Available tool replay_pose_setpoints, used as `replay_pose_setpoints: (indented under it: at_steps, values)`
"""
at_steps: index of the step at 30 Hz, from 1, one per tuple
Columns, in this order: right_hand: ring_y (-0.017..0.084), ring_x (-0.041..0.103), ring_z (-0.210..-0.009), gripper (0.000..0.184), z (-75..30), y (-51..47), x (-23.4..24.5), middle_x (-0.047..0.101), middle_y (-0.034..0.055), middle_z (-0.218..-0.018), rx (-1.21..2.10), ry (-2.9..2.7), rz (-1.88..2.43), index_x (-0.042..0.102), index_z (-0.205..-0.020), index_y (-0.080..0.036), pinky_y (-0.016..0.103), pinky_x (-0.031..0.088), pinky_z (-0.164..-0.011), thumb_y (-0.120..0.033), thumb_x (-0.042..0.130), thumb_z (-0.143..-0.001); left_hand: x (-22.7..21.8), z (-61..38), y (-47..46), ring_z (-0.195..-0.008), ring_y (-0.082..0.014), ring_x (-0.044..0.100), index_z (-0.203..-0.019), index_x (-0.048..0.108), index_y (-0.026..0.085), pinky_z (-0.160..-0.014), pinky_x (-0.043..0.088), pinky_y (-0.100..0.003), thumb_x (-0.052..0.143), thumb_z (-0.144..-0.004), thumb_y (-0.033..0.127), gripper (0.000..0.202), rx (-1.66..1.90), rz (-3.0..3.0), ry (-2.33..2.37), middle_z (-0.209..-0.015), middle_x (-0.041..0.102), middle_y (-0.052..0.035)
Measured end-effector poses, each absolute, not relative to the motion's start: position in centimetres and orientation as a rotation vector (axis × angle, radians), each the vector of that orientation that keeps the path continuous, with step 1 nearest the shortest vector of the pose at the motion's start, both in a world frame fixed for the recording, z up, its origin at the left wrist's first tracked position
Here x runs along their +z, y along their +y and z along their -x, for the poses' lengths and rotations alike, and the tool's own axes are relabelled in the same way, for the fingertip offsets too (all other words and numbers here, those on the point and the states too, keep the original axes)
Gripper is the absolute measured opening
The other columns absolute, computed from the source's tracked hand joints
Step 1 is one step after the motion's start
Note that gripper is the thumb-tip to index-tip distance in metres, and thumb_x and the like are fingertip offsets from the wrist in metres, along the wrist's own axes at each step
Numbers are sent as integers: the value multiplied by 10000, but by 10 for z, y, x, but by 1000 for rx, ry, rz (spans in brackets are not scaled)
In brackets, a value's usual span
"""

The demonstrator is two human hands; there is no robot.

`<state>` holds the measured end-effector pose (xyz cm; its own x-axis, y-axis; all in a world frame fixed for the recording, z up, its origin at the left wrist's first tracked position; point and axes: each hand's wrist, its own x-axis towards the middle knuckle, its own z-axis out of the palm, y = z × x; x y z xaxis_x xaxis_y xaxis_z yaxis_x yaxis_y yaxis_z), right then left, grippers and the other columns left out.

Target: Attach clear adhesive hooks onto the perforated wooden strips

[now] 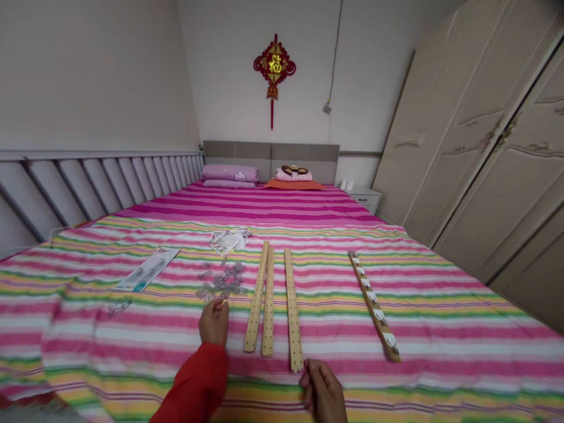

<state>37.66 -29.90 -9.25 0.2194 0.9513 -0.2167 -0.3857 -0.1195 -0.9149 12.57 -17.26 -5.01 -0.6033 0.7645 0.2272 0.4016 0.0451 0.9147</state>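
Note:
My left hand (214,323) is closed in a pinch at the near edge of a pile of clear plastic pieces (227,279). What it pinches, if anything, is too small to make out. Beside the near end of a wooden strip with rows of holes (292,311), my right hand (324,389) has its fingers curled together, their contents hidden. Left of that strip lie two similar strips, a longer one (258,299) and its neighbour (268,305). Farther right is a wooden strip with white hooks (372,299) spaced along it.
Everything lies on a striped bedsheet (176,352). Loose packets (229,239) sit beyond the plastic pile. A flat package (147,269) and a small wire-like bundle (120,305) are at left. Pillows (230,173), a bed rail (110,182) and a wardrobe (462,129) surround the bed.

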Motion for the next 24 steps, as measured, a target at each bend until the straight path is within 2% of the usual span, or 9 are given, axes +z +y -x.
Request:
replay_pose_setpoints:
  at_steps: [4, 8, 17, 24]
  values:
    - [50, 363, -304, 495, -374, -300, -95, 471, -46, -369, 1271, -676, 1159, 579, -605, -159, 156, 250, -314, -643, 661, -662, -36, -124, -164, -741, -231, 605, -933, 665, 160, -703, 453, -331, 557, -696, 456, 394, 1269, -1156, 2205, -734, 645, -55]
    - [51, 363, -305, 491, -374, -301, -92, 483, -44, -384, 1260, -679, 1166, 587, -619, -160, 157, 255, -313, -644, 661, -661, -33, -125, -160, -755, -253, 622, -961, 677, 181, -672, 445, -341, 578, -712, 454, 382, 1137, -1072, 2255, -804, 691, -79]
    - [52, 379, -304, 468, -370, -301, -94, 554, -19, -459, 1188, -639, 1157, 596, -643, -159, 160, 240, -298, -618, 689, -647, -37, -121, -158, -679, -229, 628, -731, 657, 167, -632, 456, -321, 643, -644, 346, 200, 1337, -935, 2076, -664, 675, -55]
    - [51, 411, -318, 470, -376, -299, -102, 581, -14, -505, 1262, -671, 1100, 613, -701, -155, 156, 265, -306, -618, 681, -664, -29, -123, -182, -749, -213, 609, -712, 665, 156, -707, 477, -321, 678, -554, 395, 286, 1627, -788, 1837, -672, 669, -30]
